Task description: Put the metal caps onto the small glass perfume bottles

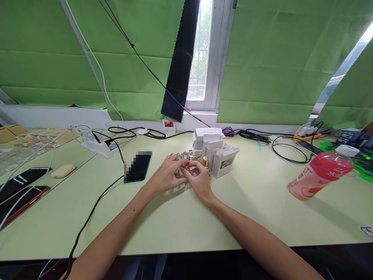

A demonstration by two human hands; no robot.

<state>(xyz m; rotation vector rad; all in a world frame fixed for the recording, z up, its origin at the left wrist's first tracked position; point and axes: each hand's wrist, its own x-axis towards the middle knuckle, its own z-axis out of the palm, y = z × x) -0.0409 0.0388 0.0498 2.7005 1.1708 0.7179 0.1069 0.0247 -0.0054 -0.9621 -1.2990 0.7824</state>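
Note:
My left hand and my right hand meet above the middle of the table, wrists low. Their fingers are bent and closed, with the fingertips together over a cluster of small glass bottles. Whatever they pinch is mostly hidden by the fingers. Clear glass shows just beneath and between the hands. Behind the fingers stand several bottles, among them a gold-capped bottle and a silver-capped bottle. Just right of the bottles, a small white carton with a picture on its front stands against other white boxes.
A black phone lies left of my hands, near a black cable. A pink drink bottle is at the right. A white power strip, more phones and a cream-coloured case lie on the left. Coiled cables run along the back.

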